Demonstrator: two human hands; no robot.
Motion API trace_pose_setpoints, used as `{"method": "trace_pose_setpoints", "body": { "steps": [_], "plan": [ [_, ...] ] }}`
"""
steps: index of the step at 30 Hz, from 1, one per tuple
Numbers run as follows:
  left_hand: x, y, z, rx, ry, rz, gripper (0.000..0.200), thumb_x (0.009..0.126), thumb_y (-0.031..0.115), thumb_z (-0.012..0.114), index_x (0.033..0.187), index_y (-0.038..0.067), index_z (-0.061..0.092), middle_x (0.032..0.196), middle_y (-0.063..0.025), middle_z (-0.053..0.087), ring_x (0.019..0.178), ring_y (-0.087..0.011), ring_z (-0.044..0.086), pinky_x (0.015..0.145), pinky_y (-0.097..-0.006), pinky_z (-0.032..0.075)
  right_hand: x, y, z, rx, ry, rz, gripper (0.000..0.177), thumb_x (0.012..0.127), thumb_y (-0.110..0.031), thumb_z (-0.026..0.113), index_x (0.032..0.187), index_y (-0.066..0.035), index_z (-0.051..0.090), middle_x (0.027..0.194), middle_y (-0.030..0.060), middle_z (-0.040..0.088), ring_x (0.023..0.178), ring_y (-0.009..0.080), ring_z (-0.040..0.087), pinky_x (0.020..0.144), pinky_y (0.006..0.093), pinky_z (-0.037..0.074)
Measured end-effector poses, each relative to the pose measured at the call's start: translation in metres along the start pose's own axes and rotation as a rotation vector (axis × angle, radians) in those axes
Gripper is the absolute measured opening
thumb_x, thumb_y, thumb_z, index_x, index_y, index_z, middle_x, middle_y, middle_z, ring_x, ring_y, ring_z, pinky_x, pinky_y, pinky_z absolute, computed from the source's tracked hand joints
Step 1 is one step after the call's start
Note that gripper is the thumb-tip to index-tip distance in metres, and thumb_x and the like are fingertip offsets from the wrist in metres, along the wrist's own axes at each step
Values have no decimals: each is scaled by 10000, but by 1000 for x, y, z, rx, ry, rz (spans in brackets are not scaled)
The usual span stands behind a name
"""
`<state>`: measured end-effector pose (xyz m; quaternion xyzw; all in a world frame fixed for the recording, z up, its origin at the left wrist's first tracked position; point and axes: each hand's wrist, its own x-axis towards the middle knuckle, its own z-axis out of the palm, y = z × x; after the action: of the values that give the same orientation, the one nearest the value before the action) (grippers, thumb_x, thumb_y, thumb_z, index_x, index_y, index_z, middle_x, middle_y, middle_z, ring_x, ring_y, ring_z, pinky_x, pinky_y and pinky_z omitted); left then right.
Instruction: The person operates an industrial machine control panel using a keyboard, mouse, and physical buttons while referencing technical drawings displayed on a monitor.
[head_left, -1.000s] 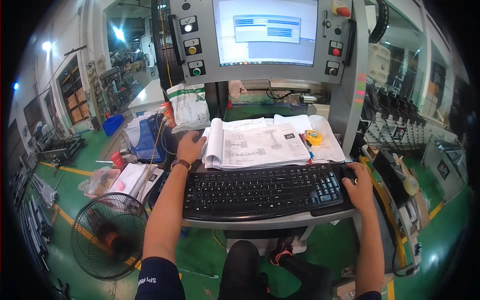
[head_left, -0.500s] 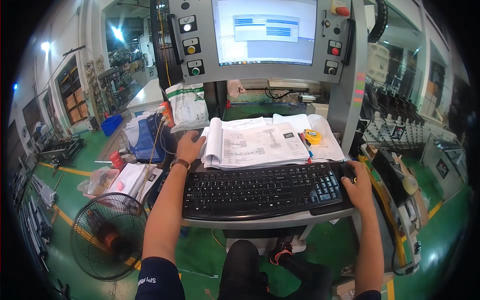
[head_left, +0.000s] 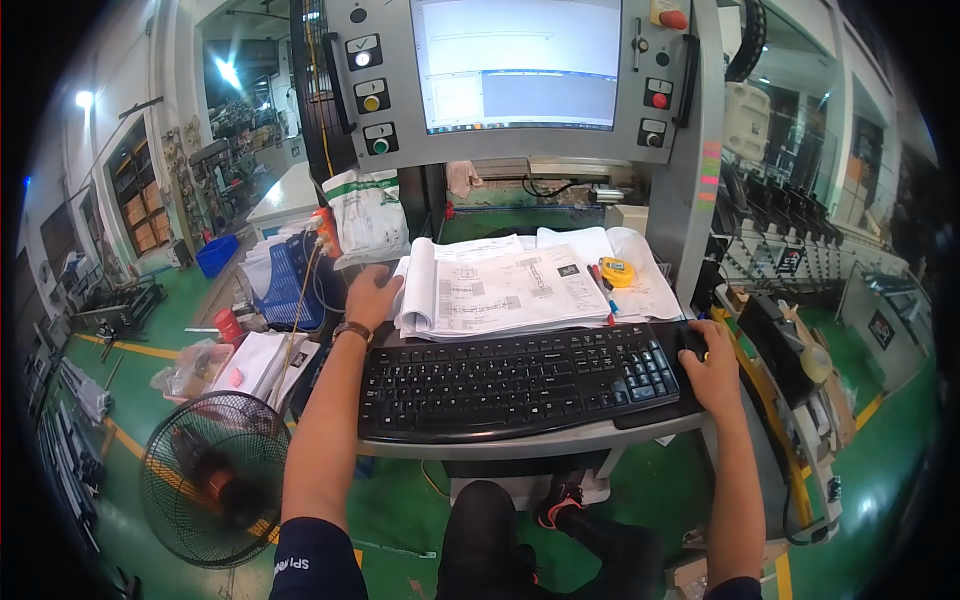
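My left hand [head_left: 372, 297] rests at the left edge of the papers with its fingers apart, holding nothing. A black mouse [head_left: 690, 343] is under my right hand [head_left: 712, 368], whose fingers curve over it. Between my arms lies a black keyboard [head_left: 510, 385]. Behind it is a stack of printed drawings [head_left: 510, 290], its left side rolled over. A yellow tape measure [head_left: 616, 272] and some pens sit on the papers' right part. Above is a lit monitor [head_left: 520, 65] showing windows.
A black fan [head_left: 215, 480] stands at lower left, near a papers pile [head_left: 250, 365]. A blue file holder [head_left: 285, 285] and a white bag [head_left: 368, 215] are at the left. Right of the desk is a cart [head_left: 800, 400] with assorted items.
The dialog window on the monitor is gone, and a different layout shows. The view has shifted slightly. Both hands keep their places by the papers and on the mouse.
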<state>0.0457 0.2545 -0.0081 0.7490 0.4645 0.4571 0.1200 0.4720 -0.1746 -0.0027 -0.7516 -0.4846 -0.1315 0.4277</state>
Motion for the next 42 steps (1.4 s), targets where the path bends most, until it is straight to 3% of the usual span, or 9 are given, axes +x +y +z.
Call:
{"method": "trace_pose_setpoints", "body": {
  "steps": [42],
  "plan": [
    [1, -4, 4, -6, 8, 14, 520, 941, 364, 807, 1293, -15, 748, 1202, -211, 793, 1101, -318, 765, 983, -402, 585, 1, 4, 2, -2, -1, -36, 458, 891, -138, 708, 1341, -58, 682, 1415, 176, 631, 1306, 393, 651, 1089, 457, 525]
  ]
}}
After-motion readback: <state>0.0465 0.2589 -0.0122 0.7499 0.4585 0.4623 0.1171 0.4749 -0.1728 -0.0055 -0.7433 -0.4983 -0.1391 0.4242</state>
